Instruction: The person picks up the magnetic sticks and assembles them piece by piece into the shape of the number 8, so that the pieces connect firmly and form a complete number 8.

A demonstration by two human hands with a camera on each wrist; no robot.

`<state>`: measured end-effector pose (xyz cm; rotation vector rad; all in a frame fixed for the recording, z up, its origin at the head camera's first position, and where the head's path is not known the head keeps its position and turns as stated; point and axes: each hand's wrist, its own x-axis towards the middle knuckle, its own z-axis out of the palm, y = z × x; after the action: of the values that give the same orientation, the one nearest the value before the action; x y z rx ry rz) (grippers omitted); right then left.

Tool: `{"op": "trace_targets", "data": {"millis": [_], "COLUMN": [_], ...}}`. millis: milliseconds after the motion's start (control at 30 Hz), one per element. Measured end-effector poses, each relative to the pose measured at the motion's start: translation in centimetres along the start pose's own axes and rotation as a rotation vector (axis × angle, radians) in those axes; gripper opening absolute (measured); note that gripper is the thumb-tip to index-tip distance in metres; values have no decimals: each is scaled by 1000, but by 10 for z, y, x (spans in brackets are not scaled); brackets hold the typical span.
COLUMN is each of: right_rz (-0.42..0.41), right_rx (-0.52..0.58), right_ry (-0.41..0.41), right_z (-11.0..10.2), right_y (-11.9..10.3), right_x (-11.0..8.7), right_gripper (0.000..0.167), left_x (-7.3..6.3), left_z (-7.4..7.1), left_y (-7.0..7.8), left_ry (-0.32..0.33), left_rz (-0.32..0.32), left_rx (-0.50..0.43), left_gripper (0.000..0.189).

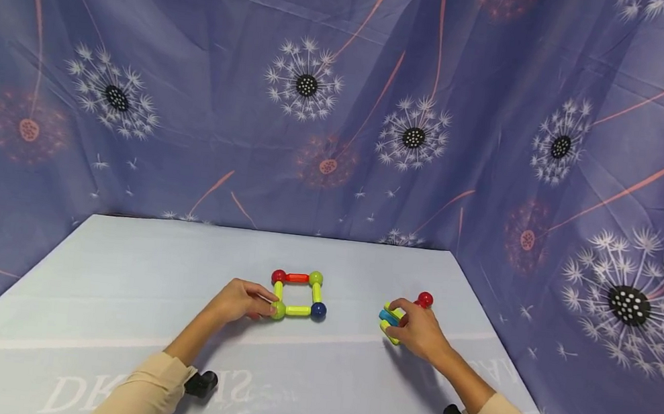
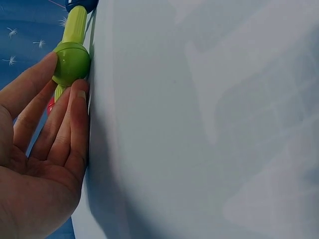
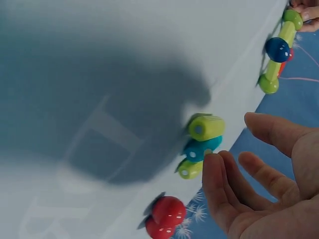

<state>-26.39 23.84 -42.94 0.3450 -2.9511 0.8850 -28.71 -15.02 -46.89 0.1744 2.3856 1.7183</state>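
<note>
A square frame of magnetic rods and balls lies on the table, with a red rod [image 1: 297, 278] at the back and yellow-green rods [image 1: 298, 311] on the other sides. My left hand [image 1: 244, 300] pinches the green ball [image 2: 72, 63] at its near left corner between thumb and fingers. The other corners carry a red ball [image 1: 279, 276], another green ball [image 1: 316, 278] and a dark blue ball [image 1: 318, 311]. Over to the right, my right hand [image 1: 421, 331] hovers with parted fingers around a blue rod [image 3: 199, 148] lying between two yellow-green rods [image 3: 208, 127].
Two red balls [image 3: 169, 211] sit close together just beyond my right hand. The white table [image 1: 169, 251] is bordered at the back and right by a purple dandelion-print curtain [image 1: 211, 86]. Dark wrist cameras [image 1: 201, 383] sit under both sleeves.
</note>
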Motion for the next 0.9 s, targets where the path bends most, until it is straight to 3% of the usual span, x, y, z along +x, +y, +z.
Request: {"op": "trace_targets", "data": {"millis": [333, 533, 900], "right_rz": [58, 34, 14], "right_rx": [-13, -21, -39], "right_ry": [-48, -37, -10], "right_z": [10, 12, 18], "right_y": [10, 9, 10], "right_x": [-7, -7, -8], "right_gripper": [34, 32, 32], "left_x": [-1, -2, 1], "left_z": [0, -1, -2], "left_y": [0, 6, 1], "left_ry": [1, 13, 0], "left_rz": [-12, -33, -26], "left_rx": [-4, -4, 2], "left_gripper": [32, 34, 33]}}
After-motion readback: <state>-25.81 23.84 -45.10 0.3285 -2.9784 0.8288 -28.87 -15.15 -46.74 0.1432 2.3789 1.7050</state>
